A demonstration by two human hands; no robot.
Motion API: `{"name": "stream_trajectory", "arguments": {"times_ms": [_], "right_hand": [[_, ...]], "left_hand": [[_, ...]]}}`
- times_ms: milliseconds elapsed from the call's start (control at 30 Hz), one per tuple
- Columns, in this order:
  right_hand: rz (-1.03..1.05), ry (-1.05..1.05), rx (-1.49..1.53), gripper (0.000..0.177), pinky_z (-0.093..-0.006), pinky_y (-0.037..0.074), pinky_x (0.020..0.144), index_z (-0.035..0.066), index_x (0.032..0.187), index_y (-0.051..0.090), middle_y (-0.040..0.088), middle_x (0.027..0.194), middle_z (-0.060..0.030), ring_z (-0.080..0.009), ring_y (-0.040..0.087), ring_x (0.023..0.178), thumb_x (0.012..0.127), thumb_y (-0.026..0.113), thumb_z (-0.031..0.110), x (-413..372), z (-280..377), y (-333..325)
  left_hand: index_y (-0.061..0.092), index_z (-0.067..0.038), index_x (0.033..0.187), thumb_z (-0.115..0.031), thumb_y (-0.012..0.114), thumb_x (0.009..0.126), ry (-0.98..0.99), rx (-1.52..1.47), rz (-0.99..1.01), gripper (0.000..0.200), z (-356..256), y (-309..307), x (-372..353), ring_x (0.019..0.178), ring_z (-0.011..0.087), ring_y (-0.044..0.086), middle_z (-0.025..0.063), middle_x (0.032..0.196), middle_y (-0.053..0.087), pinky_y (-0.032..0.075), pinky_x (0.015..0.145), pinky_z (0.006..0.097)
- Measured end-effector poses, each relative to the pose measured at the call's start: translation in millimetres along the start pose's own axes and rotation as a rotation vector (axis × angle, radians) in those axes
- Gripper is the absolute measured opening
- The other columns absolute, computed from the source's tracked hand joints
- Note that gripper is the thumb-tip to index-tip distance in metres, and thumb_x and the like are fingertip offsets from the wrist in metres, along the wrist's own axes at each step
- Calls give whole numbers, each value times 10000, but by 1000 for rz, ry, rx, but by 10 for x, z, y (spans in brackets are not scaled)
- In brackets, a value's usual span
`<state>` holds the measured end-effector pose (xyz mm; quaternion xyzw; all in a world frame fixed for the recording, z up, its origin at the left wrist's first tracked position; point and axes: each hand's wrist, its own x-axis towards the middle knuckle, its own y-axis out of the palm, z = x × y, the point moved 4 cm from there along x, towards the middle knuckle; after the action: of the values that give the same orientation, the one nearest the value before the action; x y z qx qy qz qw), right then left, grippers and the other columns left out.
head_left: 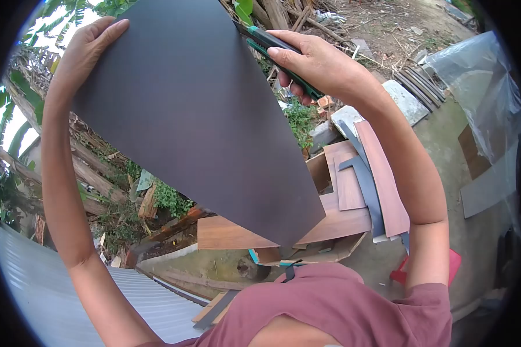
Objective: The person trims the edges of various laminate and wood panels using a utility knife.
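Note:
A large dark sheet (197, 115) is held up in front of me, its pointed lower corner hanging near my chest. My left hand (92, 49) grips the sheet's upper left edge, thumb on the near face, other fingers partly hidden behind. Wrapped round a green and black utility knife (289, 66), my right hand (312, 63) is beside the sheet's upper right edge. The knife's front end lies at that edge; whether the blade touches it I cannot tell.
Wood-patterned boards (353, 179) and grey strips (364, 179) lie below on the right. A red plastic object (454, 266) is near my right elbow. Plastic sheeting (474, 75) hangs at the right; corrugated metal (87, 295) is at lower left, with plants and logs behind.

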<state>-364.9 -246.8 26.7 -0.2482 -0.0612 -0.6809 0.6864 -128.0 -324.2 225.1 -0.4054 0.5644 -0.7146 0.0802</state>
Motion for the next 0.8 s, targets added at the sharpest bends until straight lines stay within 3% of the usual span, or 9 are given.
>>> {"name": "stream_trajectory", "arguments": {"times_ms": [100, 167, 233, 300, 367, 433, 500, 567, 800], "right_hand": [[59, 81, 0, 414, -201, 432, 412, 99, 1327, 399, 505, 643, -2, -50, 491, 479, 935, 430, 230, -261, -369, 139], [110, 195, 19, 408, -207, 433, 409, 93, 1321, 402, 497, 636, -2, -52, 486, 475, 934, 433, 218, -487, -607, 241], [122, 293, 35, 423, -214, 428, 408, 98, 1339, 380, 491, 628, -4, -57, 470, 473, 931, 442, 194, -688, -971, 388], [131, 400, 99, 422, -244, 445, 424, 101, 1333, 379, 522, 636, -30, -86, 499, 463, 926, 442, 196, -944, -1276, 511], [117, 477, 102, 442, -255, 441, 433, 110, 1341, 370, 527, 641, -35, -92, 502, 471, 919, 464, 203, -1181, -1597, 631], [127, 527, -42, 443, -294, 452, 471, 143, 1338, 374, 538, 639, -47, -121, 525, 513, 911, 477, 202, -1396, -1871, 758], [140, 611, -33, 458, -254, 435, 443, 207, 1357, 363, 529, 629, -29, -78, 490, 490, 916, 482, 193, -1637, -2272, 920], [141, 616, -40, 460, -265, 436, 446, 212, 1356, 363, 530, 630, -30, -86, 488, 486, 911, 480, 184, -1879, -2614, 1082], [133, 791, -105, 467, -310, 463, 502, 220, 1351, 365, 547, 652, -63, -150, 522, 514, 901, 482, 175, -3031, -4172, 1829]], "left_hand": [[591, -34, 1083, -362, 505, 908, -185, -11, 82, 382, 84, -12, -49, 797, 83, 555, 17, 887, 603, 435, 716, 217], [583, -57, 1131, -375, 501, 909, -223, 39, 55, 397, 188, -63, -62, 822, 93, 567, 27, 915, 615, 442, 749, 219], [501, -106, 1265, -365, 482, 915, -57, 262, -46, 436, 449, -217, -30, 1016, 138, 563, 78, 1176, 559, 449, 857, 256], [419, -111, 1323, -382, 459, 917, 266, 407, -1, 490, 896, -281, -56, 1073, 169, 533, 96, 1267, 482, 437, 894, 301], [645, -12, 983, -436, 582, 856, -206, 281, -50, 447, -385, 38, -252, 721, 182, 577, 78, 834, 654, 473, 650, 341], [655, -16, 966, -454, 568, 858, -76, 279, -79, 459, -304, 46, -226, 718, 168, 582, 90, 857, 660, 475, 634, 342], [656, -19, 963, -463, 565, 857, -161, 313, -116, 466, -325, 44, -285, 739, 179, 596, 96, 858, 662, 488, 651, 337], [658, -20, 963, -486, 563, 847, -81, 344, -46, 489, -304, 46, -257, 774, 201, 613, 110, 879, 665, 499, 680, 348], [652, -15, 1014, -504, 587, 824, -246, 507, -124, 529, -196, 64, -414, 873, 224, 606, 127, 967, 656, 510, 757, 352]]}}
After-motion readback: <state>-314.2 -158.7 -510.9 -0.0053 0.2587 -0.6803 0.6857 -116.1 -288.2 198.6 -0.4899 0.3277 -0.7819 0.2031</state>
